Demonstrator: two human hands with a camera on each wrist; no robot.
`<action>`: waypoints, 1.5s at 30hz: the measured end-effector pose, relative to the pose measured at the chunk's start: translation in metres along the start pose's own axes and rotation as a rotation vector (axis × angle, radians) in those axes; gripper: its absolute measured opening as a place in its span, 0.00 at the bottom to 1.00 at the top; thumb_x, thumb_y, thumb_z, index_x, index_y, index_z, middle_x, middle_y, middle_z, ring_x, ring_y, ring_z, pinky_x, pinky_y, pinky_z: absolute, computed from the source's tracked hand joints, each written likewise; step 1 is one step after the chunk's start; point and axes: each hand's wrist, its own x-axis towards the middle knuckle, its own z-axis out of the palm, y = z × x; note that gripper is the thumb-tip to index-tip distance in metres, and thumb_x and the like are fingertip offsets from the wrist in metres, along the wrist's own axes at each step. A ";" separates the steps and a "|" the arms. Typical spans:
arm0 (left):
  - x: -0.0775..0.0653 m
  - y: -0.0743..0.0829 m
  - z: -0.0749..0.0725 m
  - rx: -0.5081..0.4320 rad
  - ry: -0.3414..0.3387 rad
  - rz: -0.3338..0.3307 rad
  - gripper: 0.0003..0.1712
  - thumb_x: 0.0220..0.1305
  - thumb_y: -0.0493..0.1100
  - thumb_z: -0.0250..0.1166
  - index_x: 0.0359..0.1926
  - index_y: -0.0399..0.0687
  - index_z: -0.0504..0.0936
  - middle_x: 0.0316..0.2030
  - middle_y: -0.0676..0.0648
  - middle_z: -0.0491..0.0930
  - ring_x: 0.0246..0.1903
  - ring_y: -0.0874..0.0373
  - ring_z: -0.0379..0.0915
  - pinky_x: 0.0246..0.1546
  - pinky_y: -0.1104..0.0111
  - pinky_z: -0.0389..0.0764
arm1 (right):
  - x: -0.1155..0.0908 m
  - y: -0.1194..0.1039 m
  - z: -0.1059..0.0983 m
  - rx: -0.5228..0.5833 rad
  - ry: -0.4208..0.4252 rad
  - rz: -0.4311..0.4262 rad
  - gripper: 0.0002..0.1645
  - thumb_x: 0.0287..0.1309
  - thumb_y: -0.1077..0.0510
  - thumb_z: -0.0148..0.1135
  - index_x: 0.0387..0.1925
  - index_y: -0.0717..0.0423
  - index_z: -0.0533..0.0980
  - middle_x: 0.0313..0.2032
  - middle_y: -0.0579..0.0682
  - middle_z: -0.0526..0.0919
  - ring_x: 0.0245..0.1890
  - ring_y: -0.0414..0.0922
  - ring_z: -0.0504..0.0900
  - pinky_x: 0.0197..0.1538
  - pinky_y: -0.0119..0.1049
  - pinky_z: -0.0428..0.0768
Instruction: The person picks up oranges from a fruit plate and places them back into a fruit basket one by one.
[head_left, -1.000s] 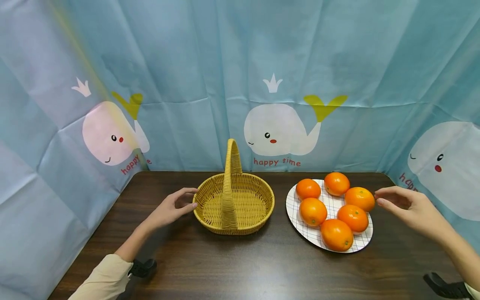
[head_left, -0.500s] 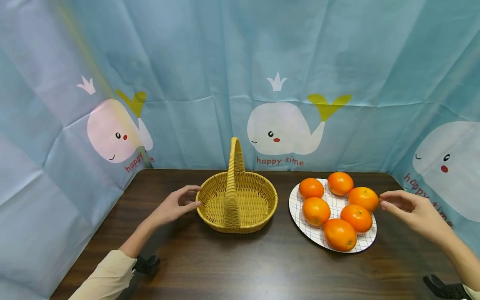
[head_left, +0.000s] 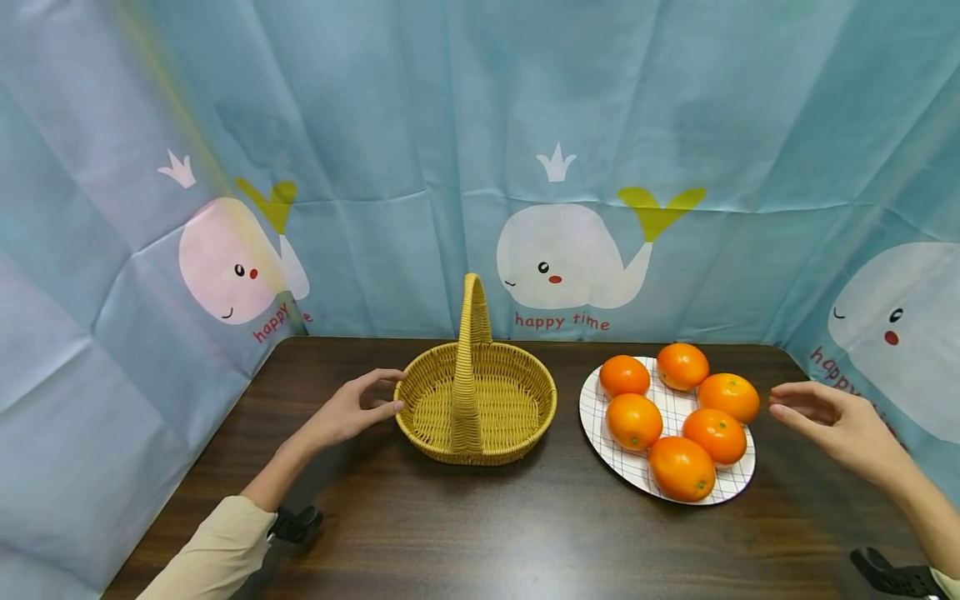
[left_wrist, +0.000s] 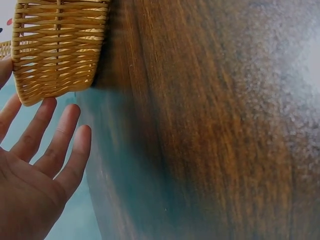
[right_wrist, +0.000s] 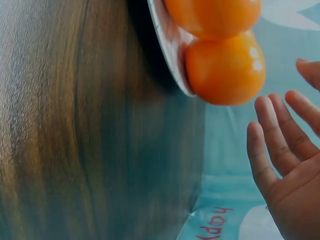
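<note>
A yellow woven basket [head_left: 510, 408] with a tall arched handle stands left of the table's middle. At its left rim is my left hand [head_left: 351, 412], thumb and fingers spread apart; in the left wrist view, relaxed fingertips [left_wrist: 48, 104] reach the basket's end [left_wrist: 60, 55]. Several oranges [head_left: 633, 422] sit on a white plate [head_left: 667, 406] with a thin grid pattern, to the right of the basket. Just right of the plate hovers my right hand [head_left: 843, 429], holding nothing. The right wrist view shows its loose fingers a small gap from the nearest orange [right_wrist: 225, 70].
Dark wood makes up the tabletop [head_left: 525, 533]. A light blue curtain [head_left: 375, 167] printed with whales hangs behind the table and along both sides. Black wrist straps [head_left: 292, 525] are on both arms.
My right hand has drawn slightly right, away from the oranges. My left hand stays at the basket rim. The whole head view has shifted a little; basket, plate and oranges keep their places.
</note>
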 end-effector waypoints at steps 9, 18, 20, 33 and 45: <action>-0.001 0.002 -0.001 0.010 -0.005 -0.002 0.29 0.71 0.44 0.67 0.68 0.41 0.72 0.62 0.37 0.74 0.58 0.40 0.74 0.50 0.50 0.79 | 0.003 0.015 0.002 -0.009 -0.066 0.063 0.39 0.67 0.58 0.68 0.72 0.62 0.61 0.64 0.56 0.72 0.50 0.22 0.72 0.38 0.22 0.76; -0.001 0.002 -0.001 0.010 -0.013 -0.006 0.29 0.72 0.45 0.67 0.68 0.41 0.71 0.62 0.36 0.74 0.57 0.40 0.74 0.50 0.51 0.79 | 0.021 0.018 0.017 0.032 -0.159 0.085 0.45 0.69 0.55 0.65 0.74 0.69 0.51 0.66 0.78 0.59 0.58 0.76 0.67 0.40 0.23 0.74; -0.001 0.002 -0.001 0.001 -0.011 -0.007 0.29 0.72 0.45 0.67 0.68 0.41 0.71 0.62 0.37 0.73 0.57 0.40 0.74 0.50 0.50 0.79 | 0.025 0.017 0.020 0.033 -0.172 0.082 0.44 0.69 0.55 0.64 0.73 0.69 0.52 0.66 0.78 0.60 0.58 0.76 0.68 0.44 0.33 0.80; 0.001 0.000 -0.001 -0.036 -0.030 -0.007 0.28 0.72 0.43 0.66 0.68 0.40 0.71 0.61 0.36 0.73 0.57 0.40 0.75 0.50 0.51 0.79 | 0.038 0.021 0.025 0.021 -0.234 0.076 0.38 0.67 0.55 0.69 0.69 0.67 0.64 0.59 0.71 0.74 0.49 0.45 0.82 0.43 0.29 0.79; 0.001 -0.001 -0.001 -0.018 -0.032 -0.031 0.29 0.72 0.45 0.66 0.69 0.42 0.70 0.60 0.35 0.74 0.56 0.41 0.75 0.49 0.53 0.80 | 0.036 0.029 0.021 0.028 -0.173 0.062 0.35 0.65 0.58 0.70 0.67 0.67 0.67 0.57 0.65 0.74 0.45 0.32 0.79 0.40 0.27 0.79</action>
